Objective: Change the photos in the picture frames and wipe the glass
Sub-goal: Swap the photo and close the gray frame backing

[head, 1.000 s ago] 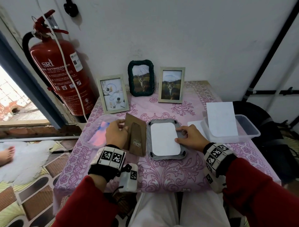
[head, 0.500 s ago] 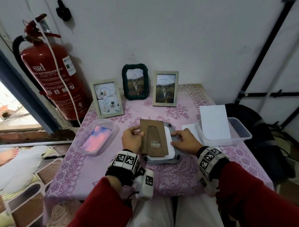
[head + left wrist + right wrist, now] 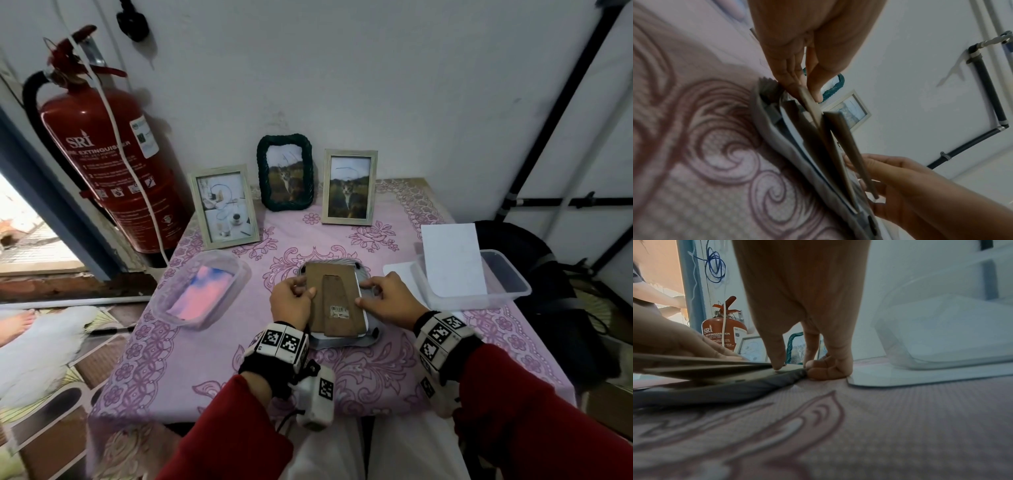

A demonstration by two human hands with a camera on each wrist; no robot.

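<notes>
Backing board (image 3: pixel 334 298): brown fibreboard rectangle, matte, with a narrower stand flap of the same stuff down its middle and a small barcode sticker near the bottom; it lies nearly flat on the grey frame, its left edge a little raised.
Grey frame (image 3: pixel 371 337): rounded-corner rectangle with a ribbed, rope-like rim, face down on the tablecloth mid-table; a white photo back shows as a thin strip along the board's right edge.
Left hand (image 3: pixel 291 303): thumb and fingers pinch the board's left edge, clamped on it.
Right hand (image 3: pixel 388 301): thumb tip presses at the board's right edge, index reaches to the frame's upper right corner, the other fingers curled against the cloth beside the rim.
Tablecloth (image 3: pixel 359 380): pink woven cloth with purple floral scrolls.
Standing frames: two pale wooden rectangles (image 3: pixel 224 209) (image 3: pixel 349 186) and a dark green twisted-rope one (image 3: pixel 285 172), upright at the wall.
Left tub (image 3: pixel 202 289): clear plastic, holding a pink-and-blue cloth.
Right tub (image 3: pixel 507 284): clear plastic, with a white sheet (image 3: pixel 452 260) leaning in it.
Fire extinguisher (image 3: pixel 106 161): red glossy cylinder, left of the table.
</notes>
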